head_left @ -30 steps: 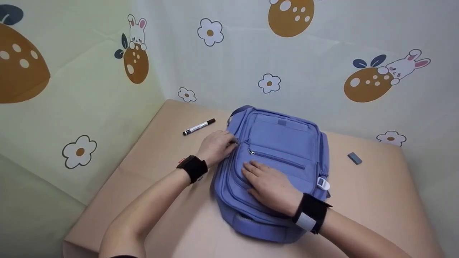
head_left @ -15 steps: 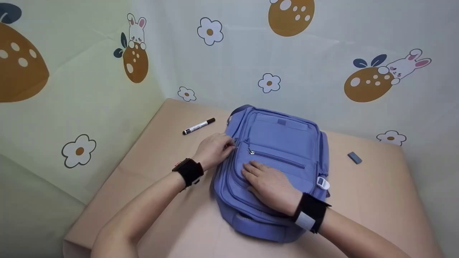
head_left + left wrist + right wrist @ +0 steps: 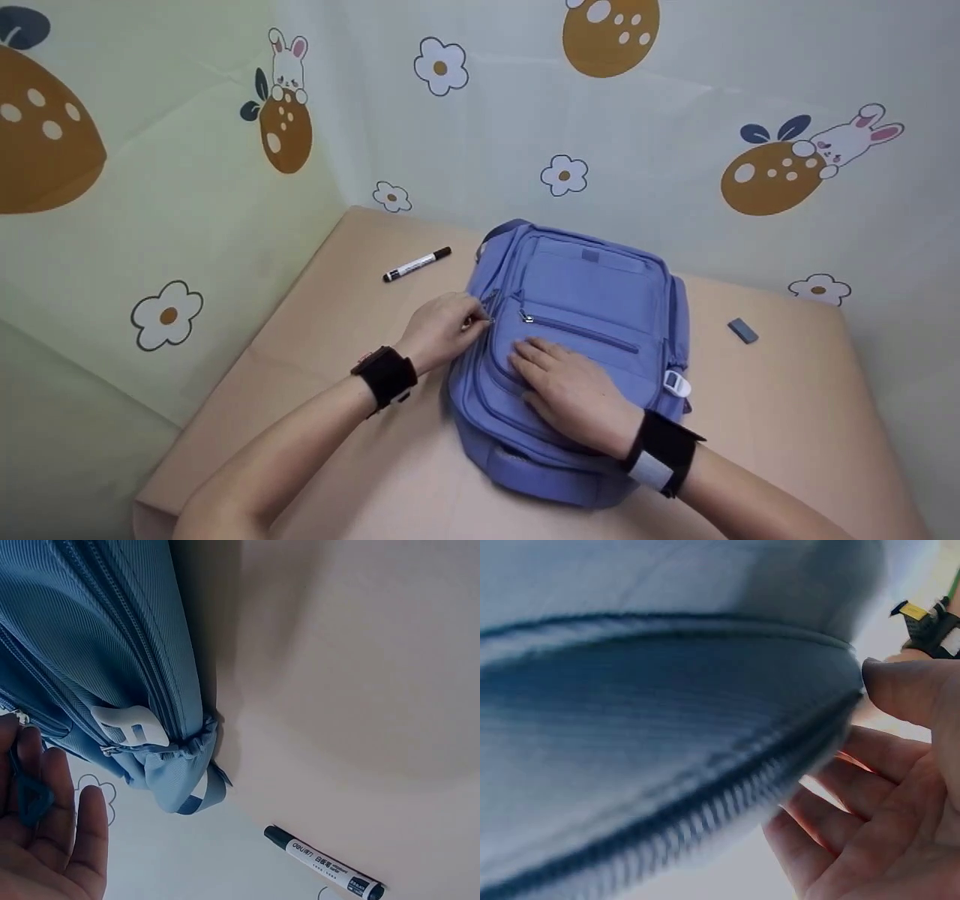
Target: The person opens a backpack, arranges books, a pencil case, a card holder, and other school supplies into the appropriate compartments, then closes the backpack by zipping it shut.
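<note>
On the tan surface (image 3: pixel 360 420), near its middle, the blue backpack (image 3: pixel 592 292) lies flat, front panel up, top end toward the wall. Your left hand (image 3: pixel 442 330) sits at the bag's left edge, fingertips pinching what looks like a zipper pull (image 3: pixel 487 321) on the side zipper; the left wrist view shows the fingers bent around a small dark tab, though the grip itself is partly hidden. Your right hand (image 3: pixel 574 390) lies flat on the front pocket, fingers extended, pressing down and grasping nothing.

Handling note: the fabric looks soft and pliant, likely light. It should bunch under a zipper tug unless pinned, so the flat palm serves as the anchor. Best holds: the small pull for the zipper, the top loop for lifting.

A black marker (image 3: pixel 417 265) lies apart to the left; a small grey block (image 3: pixel 742 331) lies apart to the right.
</note>
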The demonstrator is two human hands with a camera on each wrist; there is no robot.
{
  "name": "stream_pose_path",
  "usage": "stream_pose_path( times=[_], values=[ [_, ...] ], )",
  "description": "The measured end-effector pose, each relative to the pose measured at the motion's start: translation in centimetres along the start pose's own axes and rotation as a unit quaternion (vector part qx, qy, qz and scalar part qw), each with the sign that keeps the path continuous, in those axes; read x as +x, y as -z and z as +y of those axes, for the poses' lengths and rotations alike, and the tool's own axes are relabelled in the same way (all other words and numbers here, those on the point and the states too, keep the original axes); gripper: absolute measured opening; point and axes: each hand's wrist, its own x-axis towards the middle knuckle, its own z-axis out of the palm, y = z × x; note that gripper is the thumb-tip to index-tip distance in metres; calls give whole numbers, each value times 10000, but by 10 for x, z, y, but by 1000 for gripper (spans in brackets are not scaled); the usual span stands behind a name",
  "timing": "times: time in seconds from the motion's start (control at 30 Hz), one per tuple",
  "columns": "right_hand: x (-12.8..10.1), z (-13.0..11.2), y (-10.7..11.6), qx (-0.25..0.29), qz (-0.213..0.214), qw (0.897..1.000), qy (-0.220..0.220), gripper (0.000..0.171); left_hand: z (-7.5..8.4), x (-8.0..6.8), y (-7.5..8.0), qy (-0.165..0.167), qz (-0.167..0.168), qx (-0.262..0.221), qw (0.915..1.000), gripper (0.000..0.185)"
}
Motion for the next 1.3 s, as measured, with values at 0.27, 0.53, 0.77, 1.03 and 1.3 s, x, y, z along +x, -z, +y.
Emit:
stream_pose_path(
  times=[0.27,0.53,0.77,1.03,1.3],
  values=[
    [-30,9,7,111,400,9990,-191,49,-1,0,-1,181,-9,-126,9998,7],
    [-42,16,-3,-167,555,9983,-64,46,0,-1,1,234,69,-218,9995,7],
    [-40,15,-8,-450,1016,9936,208,35,3,-3,2,322,5,-283,9991,8],
    [-40,15,-10,-386,1006,9941,136,34,9,-11,6,472,-183,-404,9979,8],
    [-40,15,-11,-389,1004,9941,89,35,18,-27,11,335,-254,-608,9973,8]
  ],
)
